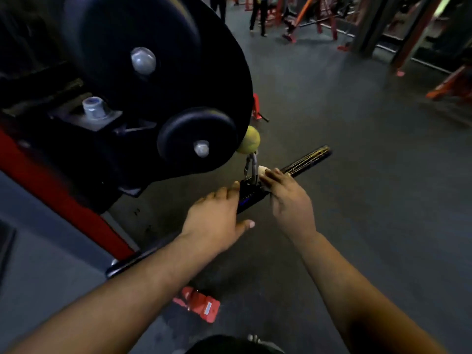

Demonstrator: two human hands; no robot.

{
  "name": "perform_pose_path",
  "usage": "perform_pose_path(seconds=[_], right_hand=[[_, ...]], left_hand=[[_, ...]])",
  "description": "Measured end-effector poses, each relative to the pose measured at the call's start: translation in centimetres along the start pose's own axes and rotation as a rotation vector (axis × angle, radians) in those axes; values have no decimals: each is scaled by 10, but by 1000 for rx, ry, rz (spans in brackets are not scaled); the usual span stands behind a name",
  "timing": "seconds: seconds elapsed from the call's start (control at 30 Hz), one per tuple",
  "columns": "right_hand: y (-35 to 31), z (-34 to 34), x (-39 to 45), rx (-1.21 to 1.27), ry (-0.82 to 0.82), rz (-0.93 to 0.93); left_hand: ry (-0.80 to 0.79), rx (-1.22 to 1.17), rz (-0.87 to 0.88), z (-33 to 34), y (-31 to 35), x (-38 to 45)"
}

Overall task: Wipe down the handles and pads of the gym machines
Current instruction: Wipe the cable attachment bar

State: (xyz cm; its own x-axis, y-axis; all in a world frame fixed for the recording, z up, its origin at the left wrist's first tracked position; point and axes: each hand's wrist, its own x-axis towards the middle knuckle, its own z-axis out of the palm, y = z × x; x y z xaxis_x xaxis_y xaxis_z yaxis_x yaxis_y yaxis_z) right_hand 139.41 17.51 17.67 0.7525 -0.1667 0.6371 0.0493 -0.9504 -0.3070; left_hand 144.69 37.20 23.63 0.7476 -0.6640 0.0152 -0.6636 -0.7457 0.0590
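Observation:
A black straight bar handle point(306, 162) hangs slantwise from a metal carabiner point(251, 166) under a yellow-green ball point(249, 143) on the cable machine. My left hand point(214, 221) holds the bar's near left end, fingers over the top and thumb stretched out below. My right hand point(288, 200) pinches a small white cloth point(262, 170) against the bar just right of the carabiner. The bar's far end sticks out bare beyond my right hand.
The machine's large black pulley housing point(163, 80) and red frame point(63, 200) fill the left. A red object point(199, 302) lies on the dark rubber floor near my feet. People point(258, 14) and red racks point(324, 24) stand at the back.

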Motion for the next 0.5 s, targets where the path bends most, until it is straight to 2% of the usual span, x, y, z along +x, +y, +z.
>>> perform_pose_path(seconds=[0.17,0.2,0.27,0.33,0.37,0.5], right_hand=[[34,-2,-4,-33,-93,-223],[46,-5,-1,-66,-81,-219],[70,-13,7,-123,-58,-94],[74,-17,12,-125,-29,19],[67,-15,10,-95,-26,15],[22,-3,-11,25,-154,-227]], left_hand=[[15,71,-132,8,11,0],[31,83,-141,9,12,0],[53,96,-148,10,13,0],[79,108,-145,11,12,-1],[84,107,-144,12,13,-2],[101,113,-136,11,14,-4]])
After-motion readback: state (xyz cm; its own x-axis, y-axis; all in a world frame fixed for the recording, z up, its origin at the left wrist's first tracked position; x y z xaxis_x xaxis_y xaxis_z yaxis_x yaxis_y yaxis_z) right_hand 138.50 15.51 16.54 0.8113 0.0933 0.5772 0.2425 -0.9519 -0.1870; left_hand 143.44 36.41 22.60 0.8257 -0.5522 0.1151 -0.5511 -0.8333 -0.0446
